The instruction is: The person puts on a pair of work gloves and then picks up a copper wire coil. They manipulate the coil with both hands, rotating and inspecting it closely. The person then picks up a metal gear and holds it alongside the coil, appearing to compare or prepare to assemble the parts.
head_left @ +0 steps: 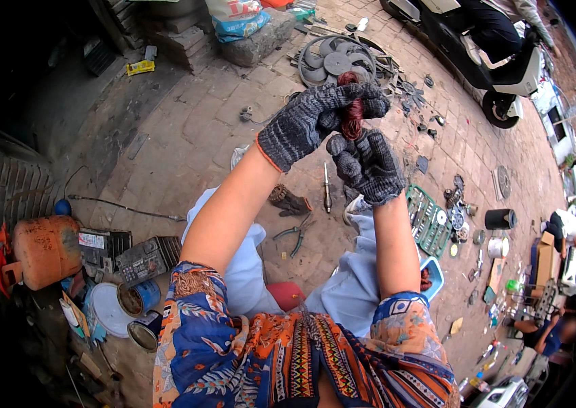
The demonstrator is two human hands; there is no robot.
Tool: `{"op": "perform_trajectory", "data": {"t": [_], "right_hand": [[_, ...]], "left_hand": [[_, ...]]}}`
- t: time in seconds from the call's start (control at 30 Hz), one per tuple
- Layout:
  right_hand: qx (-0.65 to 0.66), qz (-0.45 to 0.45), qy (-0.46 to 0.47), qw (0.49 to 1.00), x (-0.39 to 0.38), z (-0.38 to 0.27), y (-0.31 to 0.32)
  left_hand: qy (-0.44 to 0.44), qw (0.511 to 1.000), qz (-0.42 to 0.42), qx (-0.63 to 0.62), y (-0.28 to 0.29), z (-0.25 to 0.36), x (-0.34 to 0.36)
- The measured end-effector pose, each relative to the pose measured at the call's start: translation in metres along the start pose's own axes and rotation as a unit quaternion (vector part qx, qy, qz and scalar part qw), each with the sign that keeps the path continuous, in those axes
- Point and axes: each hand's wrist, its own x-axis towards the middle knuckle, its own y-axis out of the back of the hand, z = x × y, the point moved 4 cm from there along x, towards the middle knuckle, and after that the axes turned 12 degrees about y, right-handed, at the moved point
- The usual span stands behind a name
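Note:
A bundle of dark red-brown copper wire [352, 121] is raised in front of me, gripped by my left hand [324, 112] in a dark grey knit glove. Directly below the bundle, my right hand [369, 165], gloved alike, has its fingers curled in at the lower end; what they pinch is hidden. On the ground under my arms lie a pointed tool like a screwdriver [327, 189], a loose dark glove [294, 203] and pliers [296, 235] with dark handles. A light blue basin [437, 266] with red-brown bundles inside stands by my right forearm.
Ahead lies a grey fan [337, 63] among scattered dark parts. A green socket set case [429, 222] lies open at right. Batteries [148, 260], a rusty orange tank [48, 251] and cans stand at left. A person sits on a scooter [498, 81]; other people are at far right.

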Motion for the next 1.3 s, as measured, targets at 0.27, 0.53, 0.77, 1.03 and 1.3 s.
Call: {"op": "perform_trajectory", "data": {"t": [0.27, 0.53, 0.77, 1.03, 1.3], "right_hand": [[-0.014, -0.059, 0.067, 0.996, 0.010, -0.011, -0.006], [-0.623, 0.072, 0.461, 0.628, -0.003, -0.054, -0.022], [-0.739, 0.050, 0.479, 0.471, -0.005, -0.052, -0.026], [-0.625, -0.031, 0.410, 0.663, 0.004, -0.051, -0.015], [-0.393, -0.060, 0.308, 0.864, 0.003, -0.059, -0.009]], "left_hand": [[-0.024, 0.990, 0.113, 0.081, -0.018, 0.009, -0.011], [-0.023, 0.987, 0.116, 0.113, -0.004, 0.007, -0.009], [-0.041, 0.959, 0.177, 0.217, -0.011, 0.003, -0.012], [-0.164, 0.883, 0.188, 0.397, -0.020, 0.016, -0.020], [-0.172, 0.877, 0.220, 0.392, -0.022, 0.016, -0.019]]}}
